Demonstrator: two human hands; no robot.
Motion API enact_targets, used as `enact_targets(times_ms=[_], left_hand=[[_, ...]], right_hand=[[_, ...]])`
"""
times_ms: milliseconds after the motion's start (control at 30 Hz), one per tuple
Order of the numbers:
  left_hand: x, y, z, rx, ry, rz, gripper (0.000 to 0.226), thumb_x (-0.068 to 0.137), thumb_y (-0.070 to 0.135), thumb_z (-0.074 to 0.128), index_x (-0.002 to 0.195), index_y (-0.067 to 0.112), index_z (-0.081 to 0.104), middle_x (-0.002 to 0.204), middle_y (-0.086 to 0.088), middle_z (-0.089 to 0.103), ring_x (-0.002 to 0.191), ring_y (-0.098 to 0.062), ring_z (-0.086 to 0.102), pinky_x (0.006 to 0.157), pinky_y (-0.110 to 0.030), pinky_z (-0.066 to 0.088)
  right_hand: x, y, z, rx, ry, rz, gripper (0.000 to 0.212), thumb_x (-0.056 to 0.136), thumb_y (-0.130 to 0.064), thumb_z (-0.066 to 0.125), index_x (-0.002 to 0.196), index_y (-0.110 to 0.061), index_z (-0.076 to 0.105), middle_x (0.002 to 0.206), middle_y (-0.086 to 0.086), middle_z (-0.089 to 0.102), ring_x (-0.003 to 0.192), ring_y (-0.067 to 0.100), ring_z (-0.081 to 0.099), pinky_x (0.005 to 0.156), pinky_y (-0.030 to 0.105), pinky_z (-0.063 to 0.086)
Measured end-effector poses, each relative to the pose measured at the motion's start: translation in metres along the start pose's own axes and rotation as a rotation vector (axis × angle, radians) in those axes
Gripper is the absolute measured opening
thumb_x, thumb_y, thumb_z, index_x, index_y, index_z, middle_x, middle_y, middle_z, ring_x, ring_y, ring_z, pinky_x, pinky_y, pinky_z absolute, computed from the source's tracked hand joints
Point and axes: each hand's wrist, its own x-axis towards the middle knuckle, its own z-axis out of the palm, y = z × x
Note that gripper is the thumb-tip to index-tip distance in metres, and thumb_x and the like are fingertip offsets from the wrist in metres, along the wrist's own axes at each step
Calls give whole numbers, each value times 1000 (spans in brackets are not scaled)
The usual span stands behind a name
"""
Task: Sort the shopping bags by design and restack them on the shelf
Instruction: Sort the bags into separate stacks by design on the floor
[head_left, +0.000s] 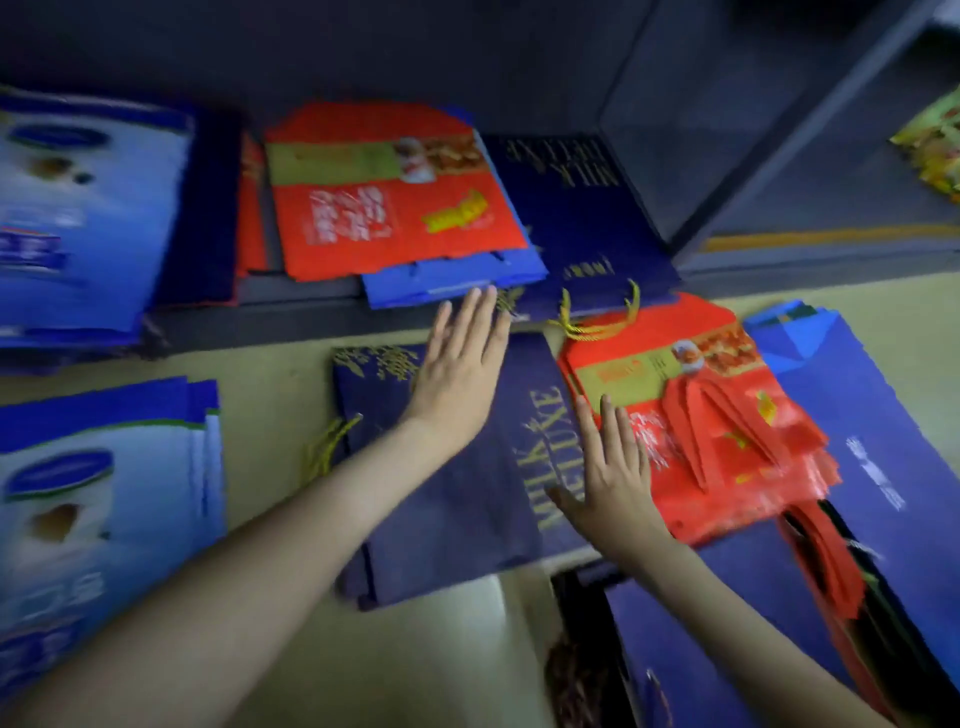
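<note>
— Your left hand is lying palm down on the navy paper bag with gold lettering. All its fingers are stretching out straight and close together, gripping nothing. The fingertips are reaching up to the front edge of the dark grey shelf.

— That navy bag is lying flat on the pale floor, just below the shelf's front edge. Your right hand is resting on the bag's right side, over the lettering, with the fingers straight and slightly fanned, holding nothing either.

— Just beside your right hand, a stack of red printed bags with red handles is overlapping the navy bag's right edge. Royal blue bags are lying under and beyond that stack.

— On the shelf, a red printed bag is sitting on a bright blue bag. To its right, a second navy bag is hanging its gold cord handles over the edge.

— Pale blue-and-white bags are piling at the shelf's left end. More are lying on the floor below.
</note>
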Motion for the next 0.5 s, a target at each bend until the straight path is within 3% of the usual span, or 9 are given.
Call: enact_targets(times_ms=[100, 167, 233, 333, 433, 500], left_hand=[[30, -56, -9, 226, -125, -175, 71, 87, 16, 57, 148, 4, 23, 154, -23, 18, 143, -36, 17, 115, -51, 9], [41, -91, -4, 231, -257, -276, 68, 99, 29, 39, 151, 8, 0, 156, -22, -2, 145, -35, -1, 115, -51, -2], [44, -123, 0, 136, -389, -416, 71, 100, 43, 30, 150, 11, -9, 157, -21, -4, 145, -34, -6, 116, -48, -4], [36, -152, 8, 20, -488, -439, 68, 101, 44, 27, 151, 8, -4, 156, -16, 14, 143, -30, 13, 116, -40, 11], [29, -152, 6, 182, -390, -322, 68, 100, 37, 38, 149, 1, 8, 141, -14, 36, 127, -28, 35, 104, -35, 31], [24, -148, 8, 277, -353, -218, 57, 98, 20, 39, 147, 1, 17, 133, -11, 41, 120, -26, 42, 97, -32, 37]], right_hand=[[71, -42, -11, -29, 30, -103, 107, 74, -25, 72, 150, -22, -2, 158, 14, 4, 146, 33, 3, 114, 50, 16], [107, -68, -14, -16, 32, -143, 102, 78, -20, 67, 150, -21, -5, 159, 10, -5, 146, 28, -5, 116, 45, 9], [134, -87, -14, 31, 27, -169, 98, 82, -23, 64, 151, -22, -5, 159, 8, -7, 146, 27, -6, 116, 43, 6], [155, -102, -6, 67, -2, -182, 92, 86, -30, 62, 151, -25, -3, 159, 6, -8, 146, 26, -6, 116, 45, 5], [161, -109, 0, 117, 8, -203, 87, 88, -34, 60, 151, -26, 1, 159, 6, -4, 146, 26, -3, 115, 47, 7], [160, -109, 1, 114, 10, -200, 86, 89, -34, 60, 152, -25, 3, 159, 6, -2, 146, 25, -2, 114, 47, 7]])
